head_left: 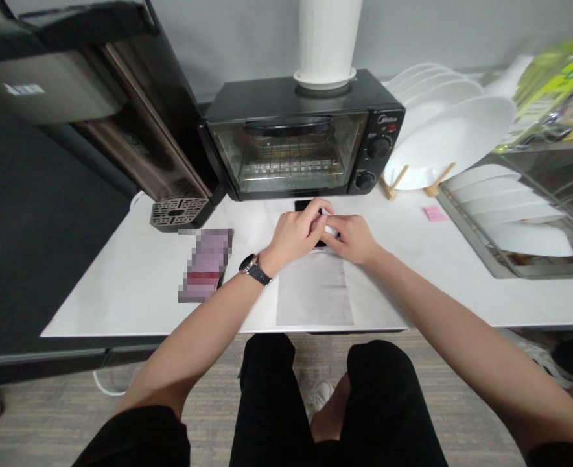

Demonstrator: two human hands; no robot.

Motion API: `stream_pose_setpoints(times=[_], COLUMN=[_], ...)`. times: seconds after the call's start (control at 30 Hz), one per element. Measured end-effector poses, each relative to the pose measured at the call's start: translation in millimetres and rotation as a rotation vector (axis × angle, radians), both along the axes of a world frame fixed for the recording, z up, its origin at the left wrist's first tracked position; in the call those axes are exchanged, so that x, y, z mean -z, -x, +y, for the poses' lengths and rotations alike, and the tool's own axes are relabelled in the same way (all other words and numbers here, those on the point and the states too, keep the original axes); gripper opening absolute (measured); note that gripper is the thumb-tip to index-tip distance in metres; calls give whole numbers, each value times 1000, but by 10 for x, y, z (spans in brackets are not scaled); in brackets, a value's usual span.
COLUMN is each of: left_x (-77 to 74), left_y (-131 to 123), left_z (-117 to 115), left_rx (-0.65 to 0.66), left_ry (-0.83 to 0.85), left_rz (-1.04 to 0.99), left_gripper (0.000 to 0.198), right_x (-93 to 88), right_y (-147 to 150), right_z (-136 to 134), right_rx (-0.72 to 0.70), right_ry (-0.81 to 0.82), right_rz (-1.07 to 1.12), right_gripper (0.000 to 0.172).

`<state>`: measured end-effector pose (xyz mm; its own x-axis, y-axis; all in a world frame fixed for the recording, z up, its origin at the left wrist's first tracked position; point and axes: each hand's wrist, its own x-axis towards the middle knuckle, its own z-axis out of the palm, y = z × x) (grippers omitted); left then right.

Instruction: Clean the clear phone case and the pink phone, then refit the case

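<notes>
My left hand (293, 235), with a dark watch (250, 263) on its wrist, and my right hand (354, 240) meet in front of the oven. Their fingers are bent together over a flat black object (304, 205), mostly hidden beneath them. A small white object (332, 231) shows between the fingers of my right hand; its kind is hard to make out. What my left fingers hold, if anything, is covered. Just below the hands, a thin translucent grey-white sheet or pouch (313, 292) lies flat, reaching the counter's front edge.
A black toaster oven (286, 155) carries a white pot (329, 39). At left stand a drink dispenser (179, 211) and a pixelated flat item (207, 263). White plates (442, 143), a pink note (433, 213) and a dish rack (485, 263) are on the right.
</notes>
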<state>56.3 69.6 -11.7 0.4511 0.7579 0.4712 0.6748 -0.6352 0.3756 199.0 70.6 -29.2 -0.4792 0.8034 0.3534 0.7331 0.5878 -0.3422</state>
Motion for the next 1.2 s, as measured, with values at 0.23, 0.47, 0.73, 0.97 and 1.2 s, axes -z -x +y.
stream_pose_setpoints(times=[0.23, 0.47, 0.73, 0.97, 1.2], left_x=[10, 10, 64, 49, 38], left_y=[-2, 99, 170, 151, 132], left_z=[-18, 45, 187, 171, 163], left_rx=[2, -152, -236, -242, -281], left_ry=[-45, -97, -137, -134, -96], left_rz=[-54, -206, -279, -228, -158], left_gripper=[24, 26, 26, 25, 26], right_x=[28, -51, -162, -179, -69], right_y=[-30, 0, 27, 33, -57], right_z=[2, -35, -93, -90, -51], right_rx=[34, -41, -190, -218, -219], right_ry=[22, 127, 241, 274, 233], right_rz=[64, 231, 330, 316, 160], right_gripper=[26, 23, 15, 23, 37])
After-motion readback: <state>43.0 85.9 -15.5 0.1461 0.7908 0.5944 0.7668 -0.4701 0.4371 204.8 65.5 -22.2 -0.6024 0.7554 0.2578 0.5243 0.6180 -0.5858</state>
